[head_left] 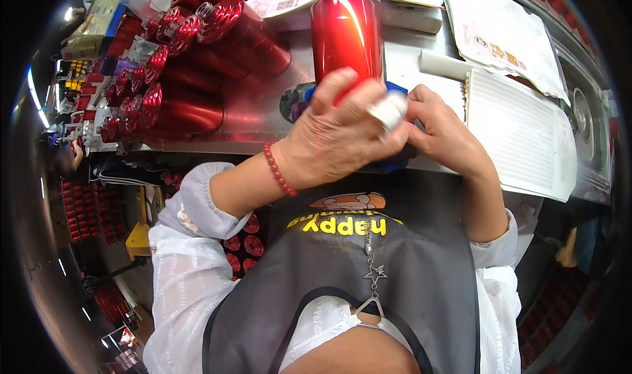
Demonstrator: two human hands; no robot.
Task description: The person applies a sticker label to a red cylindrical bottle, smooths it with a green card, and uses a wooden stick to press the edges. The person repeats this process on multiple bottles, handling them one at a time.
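Steel table [253, 121], red bottles [191, 107] crowding left, one red bottle [345, 35] far centre, near end behind the left hand [336, 134]. That hand's curled, right hand [444, 130] pinched beside it; can't tell what either grips. White bit [390, 111] there blurred, maybe tape. Looks partway, leftover work unclear.

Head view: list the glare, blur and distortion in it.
Head view: pale glare streaks the red cylinder; head view: the left hand is blurred, most around its fingers, while the right hand looks sharper; head view: fisheye distortion curves straight edges near the rim, and the corners are black.
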